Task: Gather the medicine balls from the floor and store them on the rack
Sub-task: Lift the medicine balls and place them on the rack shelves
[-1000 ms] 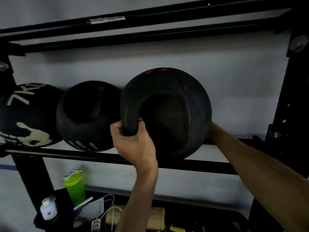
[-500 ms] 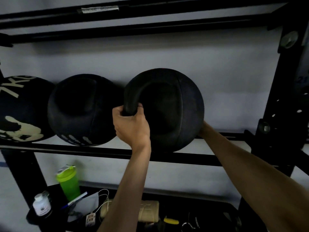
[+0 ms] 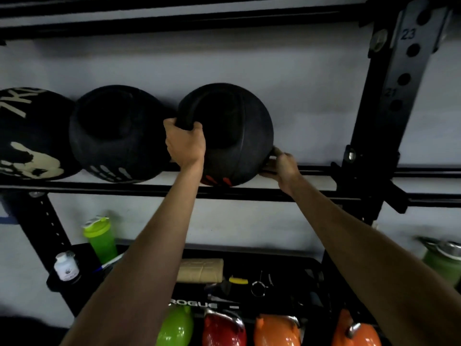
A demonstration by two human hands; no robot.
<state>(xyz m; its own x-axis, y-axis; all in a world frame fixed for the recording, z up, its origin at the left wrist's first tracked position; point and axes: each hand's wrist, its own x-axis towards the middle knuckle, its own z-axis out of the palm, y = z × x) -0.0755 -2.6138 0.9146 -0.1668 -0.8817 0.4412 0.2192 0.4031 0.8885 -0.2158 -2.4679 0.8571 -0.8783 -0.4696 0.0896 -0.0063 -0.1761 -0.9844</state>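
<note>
Kettlebells: green, red and orange kettlebells (image 3: 274, 330) lined along the near edge, parked low, no part of this job.
Tray: black metal tray shelf (image 3: 287, 264) just beyond, carrying a green shaker bottle (image 3: 101, 240), a white pill bottle (image 3: 66, 267) and a tan roll (image 3: 199, 270).
Left: left hand (image 3: 185, 143) raised, fingers and thumb closed firmly round the moulded handle on the ball's left face, likely to steer it and stop it turning.
Right: right hand (image 3: 282, 166) against the ball's lower right flank, fingertips hidden behind it. Impossible to say whether gripping a second handle or merely bracing, though probably blocking a roll to the right.
Ball: black rubber medicine ball with recessed handles (image 3: 239, 141), up on the rack, sunk between the bars and apparently seated.
Bars: two black steel rack bars (image 3: 99, 189), near and far, seemingly spaced to cradle round loads.
Neighbours: plain black medicine ball (image 3: 117, 133) just left, then a cream-printed "7K" ball (image 3: 30, 136) at far left.
Upright: black perforated post (image 3: 404, 78) at right, well apart from the ball.
Stage: placement seemingly all but done, with release the likely next call.
</note>
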